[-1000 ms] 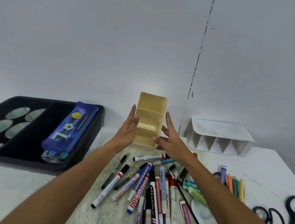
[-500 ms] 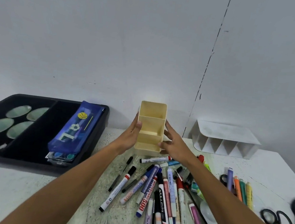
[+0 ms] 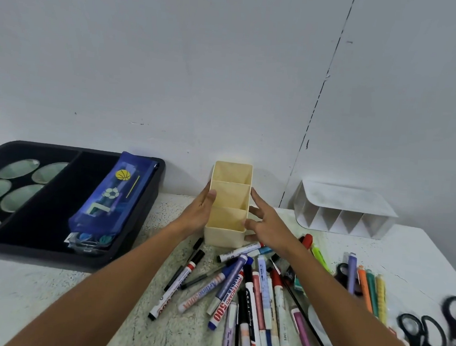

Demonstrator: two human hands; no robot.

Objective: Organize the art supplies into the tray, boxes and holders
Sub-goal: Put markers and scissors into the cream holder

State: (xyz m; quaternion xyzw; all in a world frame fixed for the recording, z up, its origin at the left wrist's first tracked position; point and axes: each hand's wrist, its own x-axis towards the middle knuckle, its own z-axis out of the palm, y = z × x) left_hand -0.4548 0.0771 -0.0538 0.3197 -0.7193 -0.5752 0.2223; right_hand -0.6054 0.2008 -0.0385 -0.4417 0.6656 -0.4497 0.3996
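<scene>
A cream three-compartment holder (image 3: pixel 226 235) stands upright on the table near the wall. My left hand (image 3: pixel 200 211) lies flat against its left side, thumb at the rim. On the holder's right side rests my right hand (image 3: pixel 267 225), fingers spread and thumb at the front rim. All compartments look empty. A heap of markers and pens (image 3: pixel 239 288) lies just in front of the holder, between my forearms. Coloured highlighters (image 3: pixel 368 287) lie to the right.
A black divided tray (image 3: pixel 154 194) sits at the left with a blue pencil case (image 3: pixel 110 199) and several round green discs (image 3: pixel 16 180) in it. A white slotted holder (image 3: pixel 341 209) lies against the wall at the right. Black scissors (image 3: pixel 424 338) lie at the right edge.
Both hands brought the cream holder down from its tilted, raised position; it now stands upright on the table just behind the markers.
</scene>
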